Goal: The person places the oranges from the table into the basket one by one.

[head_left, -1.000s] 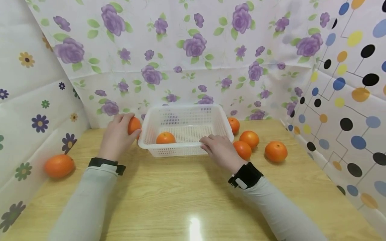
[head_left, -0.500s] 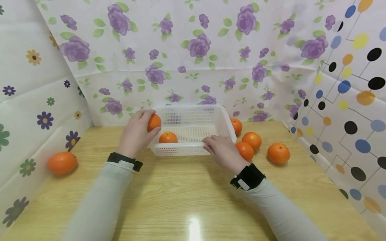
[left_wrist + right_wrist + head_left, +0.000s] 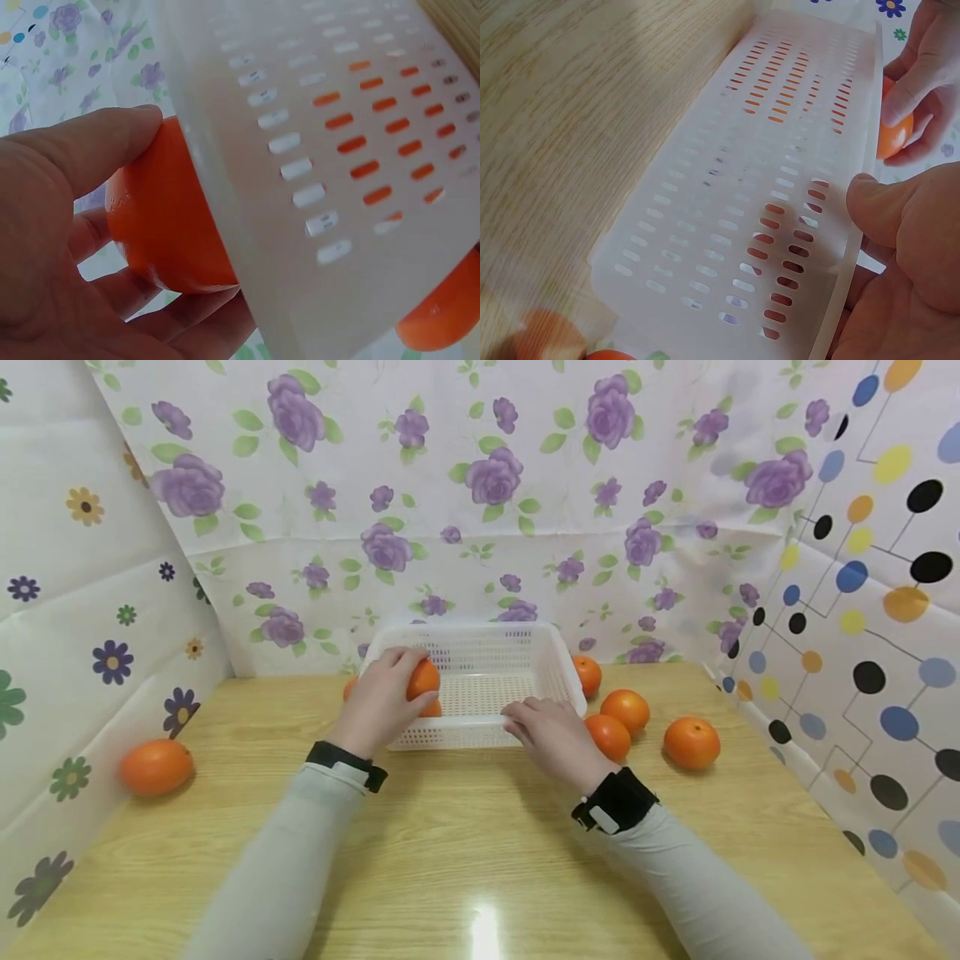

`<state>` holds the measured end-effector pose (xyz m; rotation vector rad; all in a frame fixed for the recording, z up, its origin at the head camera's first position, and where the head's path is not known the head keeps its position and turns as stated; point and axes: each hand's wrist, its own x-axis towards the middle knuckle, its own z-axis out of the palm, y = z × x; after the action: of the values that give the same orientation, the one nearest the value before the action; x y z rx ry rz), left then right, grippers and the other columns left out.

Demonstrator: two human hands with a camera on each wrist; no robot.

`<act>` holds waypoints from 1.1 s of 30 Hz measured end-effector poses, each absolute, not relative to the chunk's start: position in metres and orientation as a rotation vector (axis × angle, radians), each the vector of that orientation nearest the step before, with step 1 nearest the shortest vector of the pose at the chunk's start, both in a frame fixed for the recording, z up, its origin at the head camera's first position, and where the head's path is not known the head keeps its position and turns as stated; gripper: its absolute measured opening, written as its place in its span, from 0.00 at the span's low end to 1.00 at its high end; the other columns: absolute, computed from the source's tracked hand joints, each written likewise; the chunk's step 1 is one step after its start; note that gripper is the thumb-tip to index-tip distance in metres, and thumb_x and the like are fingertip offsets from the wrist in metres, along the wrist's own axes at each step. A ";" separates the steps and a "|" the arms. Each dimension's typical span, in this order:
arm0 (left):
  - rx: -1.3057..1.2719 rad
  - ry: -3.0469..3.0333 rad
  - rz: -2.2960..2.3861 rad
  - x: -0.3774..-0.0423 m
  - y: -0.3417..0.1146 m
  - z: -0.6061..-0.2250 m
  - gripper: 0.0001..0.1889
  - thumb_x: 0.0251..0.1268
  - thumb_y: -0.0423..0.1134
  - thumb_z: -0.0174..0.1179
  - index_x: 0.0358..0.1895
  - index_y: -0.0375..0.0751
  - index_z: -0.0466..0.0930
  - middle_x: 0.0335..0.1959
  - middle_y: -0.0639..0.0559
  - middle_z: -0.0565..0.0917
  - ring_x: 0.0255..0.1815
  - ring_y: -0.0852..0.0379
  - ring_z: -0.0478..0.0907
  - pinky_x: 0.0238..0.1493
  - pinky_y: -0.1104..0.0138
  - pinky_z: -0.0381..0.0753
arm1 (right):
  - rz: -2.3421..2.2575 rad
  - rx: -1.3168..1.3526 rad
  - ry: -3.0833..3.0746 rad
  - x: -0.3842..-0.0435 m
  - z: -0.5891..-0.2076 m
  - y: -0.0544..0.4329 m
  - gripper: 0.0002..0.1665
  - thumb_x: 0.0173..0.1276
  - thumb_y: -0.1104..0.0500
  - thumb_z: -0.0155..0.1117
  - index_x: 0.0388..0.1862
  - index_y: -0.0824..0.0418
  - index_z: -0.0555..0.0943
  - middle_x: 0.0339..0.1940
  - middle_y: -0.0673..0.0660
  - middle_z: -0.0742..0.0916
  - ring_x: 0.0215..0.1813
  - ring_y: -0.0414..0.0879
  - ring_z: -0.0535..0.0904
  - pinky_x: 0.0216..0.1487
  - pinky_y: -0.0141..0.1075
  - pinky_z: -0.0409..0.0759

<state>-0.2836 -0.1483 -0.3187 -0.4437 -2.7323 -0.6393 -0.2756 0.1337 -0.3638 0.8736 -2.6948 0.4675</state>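
My left hand (image 3: 381,700) holds an orange (image 3: 425,678) over the left part of a white plastic basket (image 3: 468,732). The left wrist view shows the thumb and fingers curled round this orange (image 3: 169,217), right at the basket's rim. Another orange (image 3: 431,710) lies inside the basket below it, partly hidden by the hand and showing through the slots. My right hand (image 3: 551,737) grips the front rim towards the right. In the right wrist view its thumb lies on the outer side of the rim, with the fingers partly hidden behind the wall.
Right of the basket are several oranges: one by its side (image 3: 587,675), a neighbouring pair (image 3: 625,711), and one farther out (image 3: 692,743). An orange (image 3: 157,767) lies far left; another (image 3: 350,687) peeks out behind my left hand. Patterned cloth (image 3: 442,560) encloses the wooden table (image 3: 450,835).
My left hand has carried its orange from left of the basket rightward over the rim and above the orange inside. The right hand stays on the front rim.
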 end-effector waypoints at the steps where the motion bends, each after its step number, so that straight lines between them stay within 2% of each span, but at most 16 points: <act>1: -0.456 -2.733 -0.640 -0.283 -0.147 -0.319 0.33 0.77 0.44 0.73 0.80 0.41 0.73 0.76 0.34 0.73 0.65 0.33 0.78 0.65 0.41 0.82 | 0.465 0.874 -2.694 -0.276 -0.364 0.133 0.16 0.86 0.54 0.65 0.64 0.61 0.87 0.54 0.56 0.91 0.57 0.56 0.86 0.61 0.52 0.78; 13: -0.499 -2.748 -0.617 -0.285 -0.136 -0.327 0.33 0.76 0.44 0.73 0.79 0.41 0.74 0.75 0.35 0.75 0.65 0.35 0.78 0.68 0.45 0.81 | 0.458 0.863 -2.716 -0.278 -0.364 0.132 0.16 0.87 0.53 0.65 0.64 0.60 0.87 0.48 0.54 0.90 0.51 0.54 0.85 0.64 0.52 0.78; 18: -0.510 -2.744 -0.621 -0.288 -0.133 -0.330 0.32 0.76 0.44 0.74 0.78 0.41 0.75 0.75 0.35 0.76 0.64 0.36 0.79 0.67 0.45 0.81 | 0.458 0.859 -2.711 -0.278 -0.365 0.132 0.17 0.87 0.53 0.64 0.64 0.61 0.87 0.51 0.55 0.91 0.54 0.55 0.86 0.65 0.53 0.78; 22: -0.518 -2.740 -0.652 -0.289 -0.131 -0.331 0.31 0.76 0.44 0.74 0.77 0.40 0.77 0.75 0.35 0.76 0.64 0.36 0.80 0.68 0.45 0.80 | 0.459 0.865 -2.697 -0.277 -0.365 0.132 0.16 0.86 0.54 0.65 0.63 0.60 0.87 0.53 0.56 0.91 0.56 0.55 0.87 0.62 0.53 0.79; 33: -0.486 -2.743 -0.738 -0.296 -0.120 -0.336 0.31 0.75 0.43 0.75 0.77 0.42 0.78 0.76 0.34 0.73 0.63 0.37 0.80 0.66 0.45 0.82 | 0.446 0.865 -2.697 -0.278 -0.367 0.133 0.16 0.87 0.53 0.64 0.63 0.59 0.87 0.52 0.55 0.91 0.55 0.54 0.86 0.62 0.53 0.78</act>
<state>-0.2956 -0.1205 -0.3362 -0.4862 -2.7430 -0.7376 -0.2776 0.1327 -0.3672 0.8652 -2.6974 0.4461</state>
